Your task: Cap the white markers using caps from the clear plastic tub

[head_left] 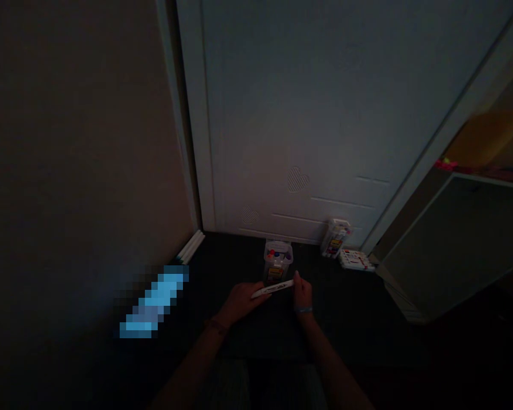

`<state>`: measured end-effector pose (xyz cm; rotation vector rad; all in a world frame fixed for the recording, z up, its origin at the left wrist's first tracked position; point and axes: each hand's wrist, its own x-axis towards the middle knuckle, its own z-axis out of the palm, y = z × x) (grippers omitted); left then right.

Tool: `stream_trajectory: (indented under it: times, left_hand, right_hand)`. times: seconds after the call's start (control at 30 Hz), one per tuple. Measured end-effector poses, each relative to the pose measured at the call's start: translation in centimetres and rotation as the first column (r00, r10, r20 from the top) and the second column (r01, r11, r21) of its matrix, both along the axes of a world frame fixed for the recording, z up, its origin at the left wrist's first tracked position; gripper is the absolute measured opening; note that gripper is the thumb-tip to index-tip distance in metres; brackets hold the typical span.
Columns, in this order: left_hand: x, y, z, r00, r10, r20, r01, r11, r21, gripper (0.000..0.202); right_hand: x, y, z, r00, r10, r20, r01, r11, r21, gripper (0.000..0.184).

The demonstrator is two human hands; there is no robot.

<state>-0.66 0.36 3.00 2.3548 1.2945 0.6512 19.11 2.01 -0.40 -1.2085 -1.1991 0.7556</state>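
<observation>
1. The left hand [239, 302] grips the white marker [272, 289] at its left end.
2. The right hand [302, 293] pinches its right end, above the dark floor [367, 319].
3. A clear marker tub [277, 262] stands just behind, near the floor's far edge by the door [308, 114].

Head camera looks down (dimly, perhaps floorward) at door [290, 114].

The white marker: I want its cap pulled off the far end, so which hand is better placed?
Probably the right hand: its fingers pinch the far tip of the white marker, just before the clear tub. The left hand grips the near end, steadying the barrel.
</observation>
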Motion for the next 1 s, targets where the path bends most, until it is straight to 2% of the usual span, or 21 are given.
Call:
stream_trajectory:
  times: [0.2,0.3,0.77,1.0]
  left_hand:
    - [-0.05,-0.07,0.20,1.000,-0.014,0.011,0.014,0.999,0.049,0.036]
    - [-0.03,-0.14,0.31,1.000,-0.008,0.022,0.006,0.997,0.071,0.037]
    - [-0.19,-0.01,-0.03,1.000,-0.014,-0.002,0.014,0.997,0.077,0.033]
    - [-0.04,-0.05,0.12,1.000,-0.015,-0.009,0.016,0.998,0.061,0.035]
  right_hand:
    - [0.32,0.06,0.28,0.989,-0.111,-0.101,0.107,0.993,-0.043,0.048]
    - [0.27,-0.07,0.55,0.986,-0.122,-0.112,0.116,0.991,-0.059,0.048]
    - [0.60,-0.31,0.60,0.987,-0.157,0.022,0.156,0.988,0.016,0.047]
    - [0.63,-0.39,0.68,0.988,-0.152,0.005,0.152,0.988,0.001,0.046]
